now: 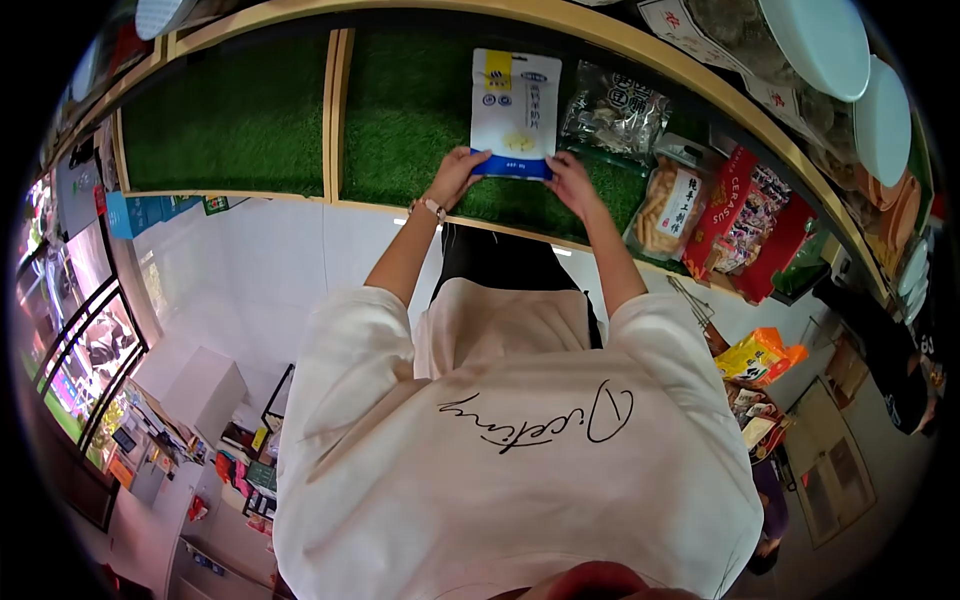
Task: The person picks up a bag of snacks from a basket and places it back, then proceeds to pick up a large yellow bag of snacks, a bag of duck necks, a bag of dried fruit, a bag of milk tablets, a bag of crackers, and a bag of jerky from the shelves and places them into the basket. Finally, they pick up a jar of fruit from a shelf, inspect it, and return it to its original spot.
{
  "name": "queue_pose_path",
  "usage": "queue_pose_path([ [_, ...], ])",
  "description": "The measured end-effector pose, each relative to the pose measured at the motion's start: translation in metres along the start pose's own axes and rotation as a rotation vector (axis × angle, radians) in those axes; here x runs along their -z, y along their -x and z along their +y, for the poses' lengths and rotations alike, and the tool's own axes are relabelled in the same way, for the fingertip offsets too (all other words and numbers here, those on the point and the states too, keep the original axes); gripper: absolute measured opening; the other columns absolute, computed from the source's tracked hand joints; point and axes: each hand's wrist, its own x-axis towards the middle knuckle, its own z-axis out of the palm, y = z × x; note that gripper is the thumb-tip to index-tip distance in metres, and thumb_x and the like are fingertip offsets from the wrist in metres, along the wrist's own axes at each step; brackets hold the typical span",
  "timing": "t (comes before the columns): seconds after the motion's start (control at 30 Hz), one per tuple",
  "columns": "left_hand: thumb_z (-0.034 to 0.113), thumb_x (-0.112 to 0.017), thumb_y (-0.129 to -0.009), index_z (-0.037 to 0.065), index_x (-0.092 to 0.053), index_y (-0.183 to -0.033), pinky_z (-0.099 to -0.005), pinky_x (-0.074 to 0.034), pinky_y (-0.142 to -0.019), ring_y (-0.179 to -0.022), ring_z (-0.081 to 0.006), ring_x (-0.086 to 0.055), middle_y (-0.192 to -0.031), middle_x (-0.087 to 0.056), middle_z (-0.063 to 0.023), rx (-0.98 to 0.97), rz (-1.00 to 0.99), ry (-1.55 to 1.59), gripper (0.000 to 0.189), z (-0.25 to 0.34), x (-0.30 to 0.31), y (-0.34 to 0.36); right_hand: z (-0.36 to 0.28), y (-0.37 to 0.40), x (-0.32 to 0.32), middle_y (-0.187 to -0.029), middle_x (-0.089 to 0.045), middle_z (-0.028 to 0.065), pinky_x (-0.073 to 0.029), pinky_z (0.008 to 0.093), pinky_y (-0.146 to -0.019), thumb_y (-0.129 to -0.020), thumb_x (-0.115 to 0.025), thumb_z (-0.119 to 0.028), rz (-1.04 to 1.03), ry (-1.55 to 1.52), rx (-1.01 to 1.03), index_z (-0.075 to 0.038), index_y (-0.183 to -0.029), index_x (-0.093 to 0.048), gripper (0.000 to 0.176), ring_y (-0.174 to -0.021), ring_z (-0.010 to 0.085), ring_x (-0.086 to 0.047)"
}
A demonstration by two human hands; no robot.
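A white and blue snack pouch (515,110) with a yellow label patch lies flat over the green turf of the shelf. My left hand (459,174) grips its lower left corner, with the thumb on the blue band. At the lower right corner, my right hand (570,184) pinches the pouch in the same way. To the right of the pouch is a clear bag with dark contents (615,108). Beyond that stands a clear packet of tan sticks (665,208) with a white label.
A red box of wrapped sweets (745,225) sits at the shelf's right end. A wooden divider (337,115) splits the green turf (225,120). White bowls (820,45) stand on the upper ledge. Yellow packaging (757,357) is lower right. Another person (880,350) is at the far right.
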Motion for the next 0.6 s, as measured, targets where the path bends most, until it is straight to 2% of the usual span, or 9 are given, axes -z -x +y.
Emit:
queue_pose_path([
  [0.03,0.017,-0.068,-0.079,0.002,-0.050,-0.098,-0.0116,-0.045,-0.053,-0.074,-0.0046,-0.055,-0.086,-0.055,-0.0024,-0.004,0.040,0.019,0.031,-0.001,-0.006,0.017,0.011,0.009,0.001,-0.085,-0.055,0.0006,-0.044,0.0264,-0.066,-0.086,-0.058,-0.017,-0.014,0.014,-0.006,-0.008,-0.090,-0.048,0.014,-0.076,0.0115,-0.053],
  [0.13,0.014,-0.062,-0.082,0.002,-0.051,-0.107,-0.0148,-0.049,-0.060,-0.078,-0.0063,-0.057,-0.095,-0.058,-0.0035,0.021,-0.106,0.023,0.030,-0.018,0.001,0.051,0.038,0.032,0.009,-0.082,-0.054,-0.0016,-0.041,0.0231,-0.062,-0.086,-0.057,-0.013,-0.037,0.068,-0.011,-0.011,-0.085,-0.046,0.012,-0.072,0.0082,-0.051],
  [0.2,0.010,-0.059,-0.084,0.003,-0.048,-0.115,-0.0183,-0.050,-0.070,-0.088,-0.0090,-0.058,-0.105,-0.058,-0.0056,0.065,-0.140,0.015,0.034,-0.027,0.002,0.071,0.055,0.045,0.015,-0.081,-0.054,-0.0027,-0.038,0.0213,-0.060,-0.086,-0.057,-0.012,-0.034,0.123,-0.015,-0.013,-0.085,-0.045,0.012,-0.070,0.0065,-0.050],
  [0.23,0.008,-0.057,-0.085,0.003,-0.047,-0.119,-0.0240,-0.047,-0.083,-0.100,-0.0123,-0.056,-0.110,-0.057,-0.0065,0.052,-0.145,0.013,0.036,-0.033,0.004,0.080,0.053,0.062,0.009,-0.078,-0.054,-0.0038,-0.035,0.0209,-0.057,-0.086,-0.057,-0.011,-0.039,0.145,-0.006,-0.014,-0.084,-0.045,0.012,-0.068,0.0052,-0.048],
  [0.33,0.006,-0.057,-0.085,0.004,-0.046,-0.120,-0.0269,-0.043,-0.091,-0.104,-0.0135,-0.053,-0.112,-0.056,-0.0060,-0.056,-0.219,0.008,0.037,-0.041,0.003,0.109,0.067,0.088,0.013,-0.083,-0.055,-0.0002,-0.043,0.0240,-0.065,-0.088,-0.054,-0.009,-0.118,0.172,0.058,-0.011,-0.087,-0.043,0.012,-0.076,0.0080,-0.053],
  [0.37,0.004,-0.056,-0.084,0.004,-0.046,-0.121,-0.0290,-0.040,-0.094,-0.107,-0.0140,-0.051,-0.116,-0.054,-0.0062,-0.071,-0.203,-0.018,0.038,-0.042,0.002,0.117,0.071,0.096,0.015,-0.088,-0.057,0.0009,-0.043,0.0244,-0.068,-0.087,-0.056,-0.011,-0.107,0.147,0.048,-0.011,-0.095,-0.045,0.014,-0.080,0.0086,-0.054],
  [0.47,0.004,-0.058,-0.083,0.001,-0.047,-0.119,-0.0256,-0.043,-0.089,-0.103,-0.0125,-0.053,-0.110,-0.058,-0.0060,-0.162,-0.213,-0.098,0.038,-0.038,-0.003,0.149,0.049,0.160,-0.023,-0.098,-0.059,0.0037,-0.046,0.0261,-0.074,-0.086,-0.059,-0.013,-0.109,0.006,0.051,-0.009,-0.111,-0.045,0.029,-0.088,0.0108,-0.056],
  [0.5,0.004,-0.059,-0.082,0.001,-0.048,-0.118,-0.0244,-0.044,-0.087,-0.099,-0.0108,-0.054,-0.108,-0.058,-0.0051,-0.189,-0.222,-0.136,0.037,-0.037,-0.002,0.158,0.052,0.171,-0.026,-0.107,-0.059,0.0064,-0.046,0.0282,-0.082,-0.083,-0.062,-0.013,-0.087,0.056,0.058,-0.005,-0.120,-0.044,0.042,-0.095,0.0134,-0.057],
  [0.6,0.004,-0.061,-0.081,0.001,-0.050,-0.115,-0.0241,-0.044,-0.084,-0.093,-0.0094,-0.055,-0.104,-0.059,-0.0045,-0.265,-0.264,-0.302,0.036,-0.037,0.000,0.196,0.066,0.197,-0.041,-0.108,-0.060,0.0067,-0.045,0.0276,-0.083,-0.077,-0.068,-0.012,-0.120,0.260,0.120,-0.004,-0.117,-0.048,0.045,-0.095,0.0133,-0.057],
])
